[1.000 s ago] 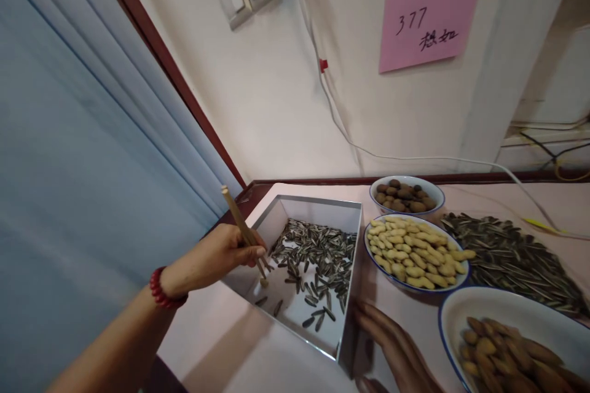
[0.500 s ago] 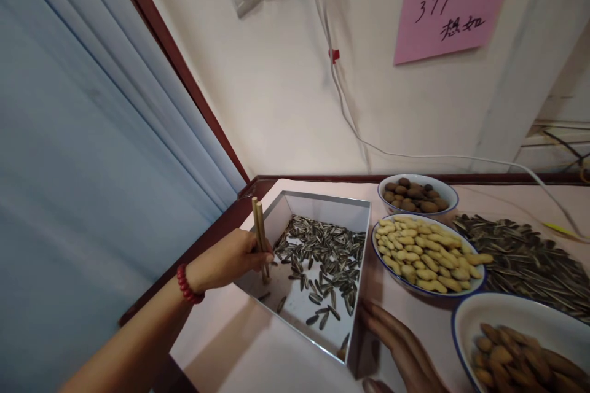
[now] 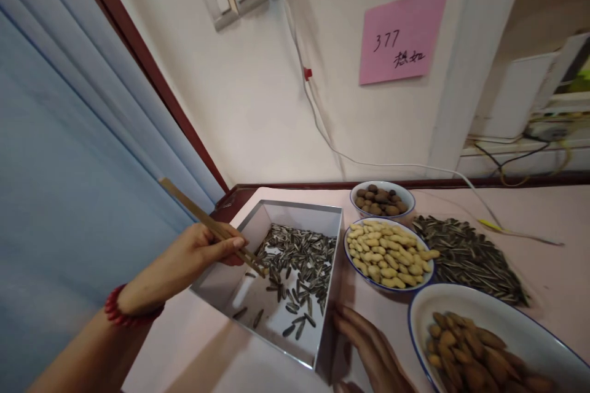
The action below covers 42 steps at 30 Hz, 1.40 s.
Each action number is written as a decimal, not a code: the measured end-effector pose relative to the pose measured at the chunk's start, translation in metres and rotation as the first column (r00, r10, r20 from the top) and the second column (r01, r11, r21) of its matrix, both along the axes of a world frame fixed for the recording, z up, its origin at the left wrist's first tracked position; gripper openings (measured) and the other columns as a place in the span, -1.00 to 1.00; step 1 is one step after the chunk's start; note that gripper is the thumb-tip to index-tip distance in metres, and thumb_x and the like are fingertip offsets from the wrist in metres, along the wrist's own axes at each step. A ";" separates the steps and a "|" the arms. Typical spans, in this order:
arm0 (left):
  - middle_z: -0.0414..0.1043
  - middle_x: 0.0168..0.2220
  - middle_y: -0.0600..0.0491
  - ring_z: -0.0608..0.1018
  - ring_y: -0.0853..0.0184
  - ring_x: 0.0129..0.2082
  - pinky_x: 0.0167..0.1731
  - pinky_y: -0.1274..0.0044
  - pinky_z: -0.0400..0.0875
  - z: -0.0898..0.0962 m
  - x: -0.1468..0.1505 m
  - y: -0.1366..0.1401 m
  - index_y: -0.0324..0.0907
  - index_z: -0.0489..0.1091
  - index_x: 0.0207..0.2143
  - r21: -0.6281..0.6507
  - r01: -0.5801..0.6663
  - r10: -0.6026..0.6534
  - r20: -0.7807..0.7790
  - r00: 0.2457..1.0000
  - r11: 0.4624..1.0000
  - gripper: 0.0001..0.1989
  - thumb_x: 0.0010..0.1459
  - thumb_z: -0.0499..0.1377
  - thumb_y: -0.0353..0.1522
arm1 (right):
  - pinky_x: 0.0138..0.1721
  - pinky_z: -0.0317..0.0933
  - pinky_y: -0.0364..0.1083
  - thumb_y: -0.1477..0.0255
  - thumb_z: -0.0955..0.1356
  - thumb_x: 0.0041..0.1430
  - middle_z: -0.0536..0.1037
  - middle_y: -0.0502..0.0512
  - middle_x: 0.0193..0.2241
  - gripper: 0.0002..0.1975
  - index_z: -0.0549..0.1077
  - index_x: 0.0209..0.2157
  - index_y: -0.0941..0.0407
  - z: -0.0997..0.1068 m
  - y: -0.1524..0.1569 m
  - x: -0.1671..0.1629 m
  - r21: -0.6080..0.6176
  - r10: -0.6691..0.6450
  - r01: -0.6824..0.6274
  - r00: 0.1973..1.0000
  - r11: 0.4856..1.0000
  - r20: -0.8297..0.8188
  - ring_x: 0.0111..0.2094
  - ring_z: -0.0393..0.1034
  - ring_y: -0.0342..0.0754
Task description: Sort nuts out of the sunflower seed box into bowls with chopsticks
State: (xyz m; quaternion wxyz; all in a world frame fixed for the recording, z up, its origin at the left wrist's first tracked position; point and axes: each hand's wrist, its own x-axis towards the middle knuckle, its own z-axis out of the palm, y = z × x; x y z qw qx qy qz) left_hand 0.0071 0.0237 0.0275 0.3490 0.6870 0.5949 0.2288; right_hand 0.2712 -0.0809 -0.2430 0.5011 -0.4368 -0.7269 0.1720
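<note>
The left hand [image 3: 196,255] had its fingers clamped on brown wooden chopsticks [image 3: 188,204], tips beside black-and-white striped seeds [image 3: 299,249] in the grey-white rectangular box [image 3: 299,215]; the right hand [image 3: 369,344], fingers unclenched, touched its outer wall.

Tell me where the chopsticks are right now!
In the head view, the chopsticks are left of centre, held in the left hand, slanting down with their tips over the open box, near the striped seeds.
</note>
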 end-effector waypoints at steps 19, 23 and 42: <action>0.63 -0.30 -0.03 0.63 0.29 -0.28 -0.23 0.47 0.58 -0.005 0.167 0.029 -0.28 0.57 -0.26 0.019 0.437 -0.428 0.246 0.870 0.899 -0.74 0.20 0.30 -0.23 | 0.23 0.33 0.06 0.13 0.35 0.35 0.49 0.26 0.22 -0.44 0.36 0.30 0.02 0.031 -0.006 -0.007 0.006 -0.054 0.054 0.995 0.998 -0.082 0.23 0.40 0.16; 0.60 -0.31 -0.02 0.60 0.32 -0.30 -0.27 0.51 0.56 -0.007 0.170 0.030 -0.28 0.57 -0.28 0.017 0.463 -0.456 0.208 0.865 0.886 -0.76 0.21 0.28 -0.25 | 0.23 0.33 0.06 0.17 0.39 0.33 0.50 0.25 0.23 -0.44 0.36 0.29 0.03 0.029 -0.005 -0.007 0.027 -0.066 0.068 0.995 0.997 -0.070 0.23 0.40 0.16; 0.69 -0.28 0.05 0.71 0.16 -0.23 -0.15 0.38 0.67 -0.004 0.063 -0.030 -0.05 0.64 -0.22 0.230 -0.014 -0.048 0.259 0.965 0.973 -0.75 0.18 0.34 -0.11 | 0.25 0.31 0.07 0.27 0.41 0.29 0.46 0.26 0.26 -0.40 0.33 0.32 0.02 0.021 -0.003 -0.004 -0.001 -0.015 0.015 0.996 1.000 -0.083 0.27 0.36 0.17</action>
